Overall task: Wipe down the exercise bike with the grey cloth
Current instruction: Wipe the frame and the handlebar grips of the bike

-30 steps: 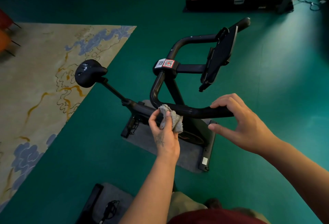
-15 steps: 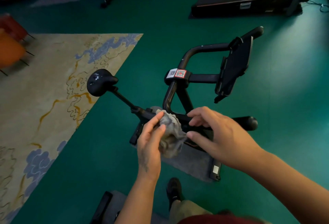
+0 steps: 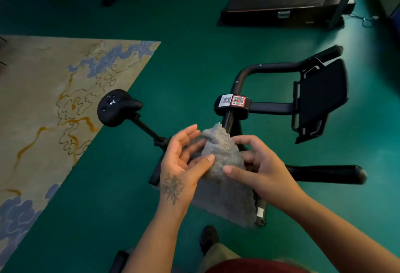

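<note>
Where a second earlier the grey cloth (image 3: 220,153) had been pressed against the near handlebar by the left hand alone, it was now lifted clear of the bar and held up in front of the person, between both hands, above the bike's frame. The left hand (image 3: 181,164) had its fingers spread and loosely bent, with the thumb laid against the cloth's left side. The right hand (image 3: 257,168), which had been resting on the near handlebar (image 3: 324,174), had let go of it and pinched the cloth's right side with curled fingers and thumb. That looked like a pause to refold or bunch the cloth, not wiping. The exercise bike (image 3: 236,108) stood on the green floor (image 3: 194,34), its saddle (image 3: 116,107) untouched beside the patterned rug (image 3: 54,99).
</note>
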Motion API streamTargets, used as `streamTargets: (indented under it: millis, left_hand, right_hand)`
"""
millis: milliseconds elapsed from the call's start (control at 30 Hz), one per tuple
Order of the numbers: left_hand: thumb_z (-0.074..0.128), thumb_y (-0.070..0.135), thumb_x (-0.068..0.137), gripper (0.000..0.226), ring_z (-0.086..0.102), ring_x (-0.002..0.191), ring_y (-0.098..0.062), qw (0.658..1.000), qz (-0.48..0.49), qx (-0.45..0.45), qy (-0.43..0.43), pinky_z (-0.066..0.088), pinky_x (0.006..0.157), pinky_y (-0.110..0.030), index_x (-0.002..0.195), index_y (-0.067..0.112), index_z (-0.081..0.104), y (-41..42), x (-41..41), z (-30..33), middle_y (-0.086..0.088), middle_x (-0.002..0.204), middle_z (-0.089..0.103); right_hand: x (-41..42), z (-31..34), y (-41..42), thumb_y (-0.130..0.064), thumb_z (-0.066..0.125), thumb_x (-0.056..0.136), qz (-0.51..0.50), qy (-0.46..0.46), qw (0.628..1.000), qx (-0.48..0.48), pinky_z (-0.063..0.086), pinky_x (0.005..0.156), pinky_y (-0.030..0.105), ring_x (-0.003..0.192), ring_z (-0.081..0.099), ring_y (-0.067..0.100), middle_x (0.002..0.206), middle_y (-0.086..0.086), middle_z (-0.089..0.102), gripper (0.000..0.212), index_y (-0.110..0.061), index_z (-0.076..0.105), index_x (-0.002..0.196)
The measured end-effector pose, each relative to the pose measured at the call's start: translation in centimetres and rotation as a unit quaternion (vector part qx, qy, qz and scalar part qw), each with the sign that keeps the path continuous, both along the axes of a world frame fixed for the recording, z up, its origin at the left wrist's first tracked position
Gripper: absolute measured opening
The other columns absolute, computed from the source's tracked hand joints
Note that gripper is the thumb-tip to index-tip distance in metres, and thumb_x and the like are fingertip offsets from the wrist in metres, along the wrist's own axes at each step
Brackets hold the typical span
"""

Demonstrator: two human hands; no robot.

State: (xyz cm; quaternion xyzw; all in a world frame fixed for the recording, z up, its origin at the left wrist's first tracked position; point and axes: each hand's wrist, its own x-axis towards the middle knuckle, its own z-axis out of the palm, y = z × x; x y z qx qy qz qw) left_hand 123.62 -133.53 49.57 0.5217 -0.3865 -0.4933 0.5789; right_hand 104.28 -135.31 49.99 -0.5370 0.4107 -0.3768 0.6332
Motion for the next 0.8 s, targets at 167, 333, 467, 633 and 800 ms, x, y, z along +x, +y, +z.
streamTargets:
  millis: [167, 333, 467, 633, 800]
  left_hand:
    - [0.089, 0.039, 0.080, 0.063, 0.077, 0.109, -0.026, 0.972, -0.032, 0.203, 0.116, 0.061, 0.079, -0.037, 0.137, 0.033, 0.062, 0.0, 2.6, -2.2, -0.014, 0.140, 0.067]
    - [0.088, 0.043, 0.083, 0.063, 0.071, 0.123, -0.033, 0.972, -0.149, 0.153, 0.101, 0.052, 0.111, -0.060, 0.140, 0.035, 0.063, -0.1, 5.2, -3.8, -0.014, 0.131, 0.073]
    - [0.096, 0.042, 0.075, 0.077, 0.070, 0.123, -0.026, 0.973, -0.229, 0.041, 0.002, 0.058, 0.102, -0.042, 0.143, 0.035, 0.061, -2.0, 6.4, -3.9, -0.007, 0.134, 0.068]
    - [0.074, 0.054, 0.090, 0.017, 0.064, 0.109, -0.015, 0.941, -0.164, -0.080, -0.285, 0.047, 0.095, -0.031, 0.095, 0.038, 0.072, -5.8, 6.7, -4.9, 0.016, 0.106, 0.067]
    - [0.085, 0.033, 0.091, 0.018, 0.072, 0.093, -0.005, 0.963, -0.211, -0.052, -0.162, 0.057, 0.082, -0.028, 0.093, 0.018, 0.073, -9.8, 6.9, -3.4, 0.012, 0.101, 0.077]
  right_hand:
    - [1.6, 0.8, -1.3, -0.017, 0.078, 0.090, -0.031, 0.010, 0.998, -0.056, 0.057, 0.078, 0.058, 0.078, 0.068, 0.031, 0.083, 0.017, 0.072, 0.061, -0.031, 0.050, 0.142]
    - [2.5, 0.1, -2.5, -0.008, 0.090, 0.078, -0.017, 0.045, 0.996, -0.072, 0.060, 0.090, 0.042, 0.096, 0.073, 0.020, 0.108, 0.004, 0.076, 0.060, -0.022, 0.065, 0.131]
    - [3.5, -0.1, -3.3, 0.002, 0.089, 0.077, -0.051, 0.156, 0.980, -0.116, 0.059, 0.097, 0.043, 0.108, 0.073, 0.015, 0.120, -0.009, 0.075, 0.060, -0.028, 0.069, 0.125]
    - [3.8, -0.2, -4.7, -0.022, 0.090, 0.078, -0.115, 0.384, 0.874, -0.275, 0.049, 0.078, 0.022, 0.097, 0.059, 0.007, 0.105, -0.014, 0.057, 0.026, -0.030, 0.070, 0.092]
    - [3.3, 0.2, -7.1, -0.032, 0.082, 0.083, -0.128, 0.354, 0.898, -0.227, 0.050, 0.092, 0.018, 0.112, 0.062, -0.002, 0.119, -0.019, 0.067, 0.020, -0.028, 0.064, 0.091]
